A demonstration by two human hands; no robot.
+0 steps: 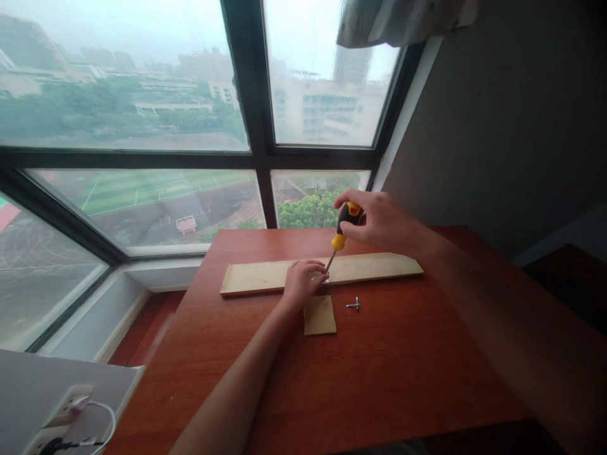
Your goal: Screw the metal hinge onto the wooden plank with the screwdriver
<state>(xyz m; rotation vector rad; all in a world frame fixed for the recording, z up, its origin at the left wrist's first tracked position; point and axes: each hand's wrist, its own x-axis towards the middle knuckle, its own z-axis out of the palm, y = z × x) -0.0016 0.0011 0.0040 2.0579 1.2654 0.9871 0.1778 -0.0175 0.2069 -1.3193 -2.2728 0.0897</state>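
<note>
Table (pixel 389 379): reddish-brown wood, visible grain, smooth with a soft satin sheen.

Long board (pixel 265 277): pale unfinished wood, matt, plain sawn edges. Small square piece (pixel 320 316) in front of it: same pale wood, matt, a shade darker.

Screwdriver (pixel 342 235) in the right hand (pixel 379 221): handle of black and yellow-orange plastic, slightly glossy; thin metal shaft, dull grey. The left hand (pixel 301 283) covers the tip.

Loose screw (pixel 353 305) on the table: bright silvery metal.

Window (pixel 142 82): glass, hazy; dark matt frame. Curtain (pixel 403 19) at top: pale patterned cloth. Wall (pixel 512 114): grey, matt, smooth. Cable (pixel 107 420) at lower left: white glossy plastic.
</note>
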